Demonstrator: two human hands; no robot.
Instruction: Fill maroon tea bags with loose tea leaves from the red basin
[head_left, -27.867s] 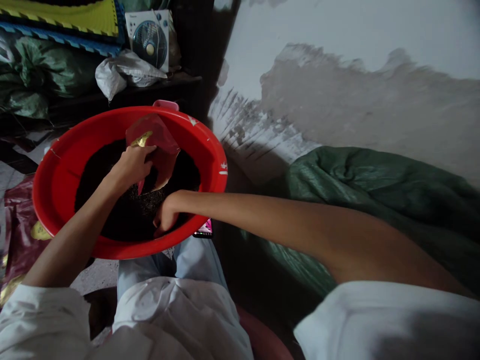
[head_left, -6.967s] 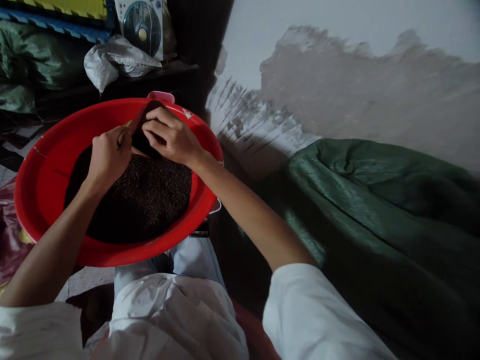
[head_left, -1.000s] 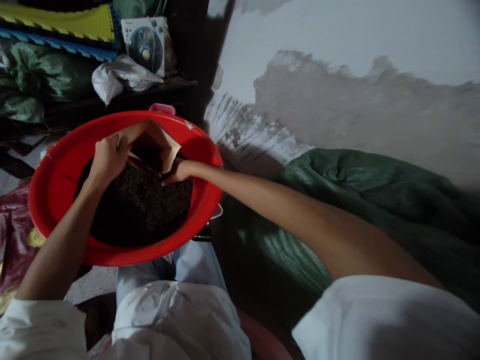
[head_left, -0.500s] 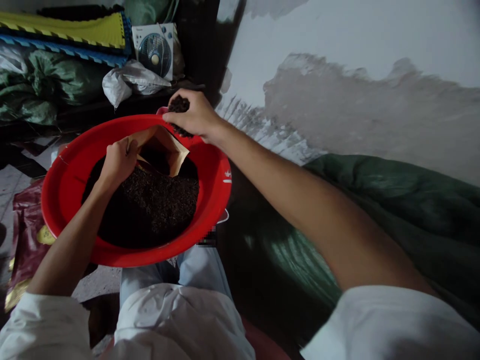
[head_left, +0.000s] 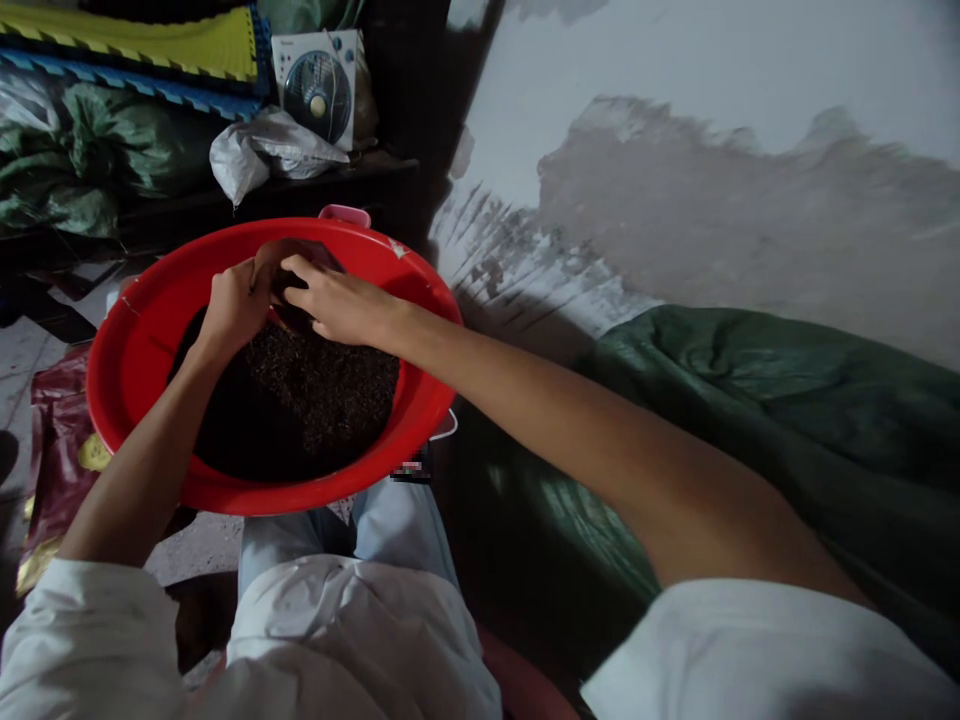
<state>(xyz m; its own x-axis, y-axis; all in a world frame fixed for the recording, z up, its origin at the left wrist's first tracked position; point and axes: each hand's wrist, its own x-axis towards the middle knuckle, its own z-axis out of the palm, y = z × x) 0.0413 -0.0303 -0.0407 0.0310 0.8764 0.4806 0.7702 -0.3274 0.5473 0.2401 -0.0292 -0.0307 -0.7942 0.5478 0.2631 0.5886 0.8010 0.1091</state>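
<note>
A wide red basin (head_left: 424, 275) holds a heap of dark, dry, loose material like tea leaves (head_left: 337, 400). My left hand (head_left: 236, 300) is closed on the edge of a brown paper bag (head_left: 281, 248), above the heap on the basin's far side. Over the bag's mouth, my right hand (head_left: 337, 300) reaches in from the right with its fingers bent. Its fingertips are partly hidden at the bag, and what lies in them does not show. Most of the bag is behind both hands.
A maroon foil bag (head_left: 60, 450) lies left of the basin. Behind it are green sacks (head_left: 120, 140), a white plastic bag (head_left: 277, 150), a box fan (head_left: 319, 90) and yellow foam mats (head_left: 150, 40). A large green sack (head_left: 735, 400) and a peeling wall (head_left: 720, 200) flank the right.
My right hand has moved left and down from the basin's far rim, where it held a clump of dark leaves, to the paper bag's mouth. My left hand still grips the bag.
</note>
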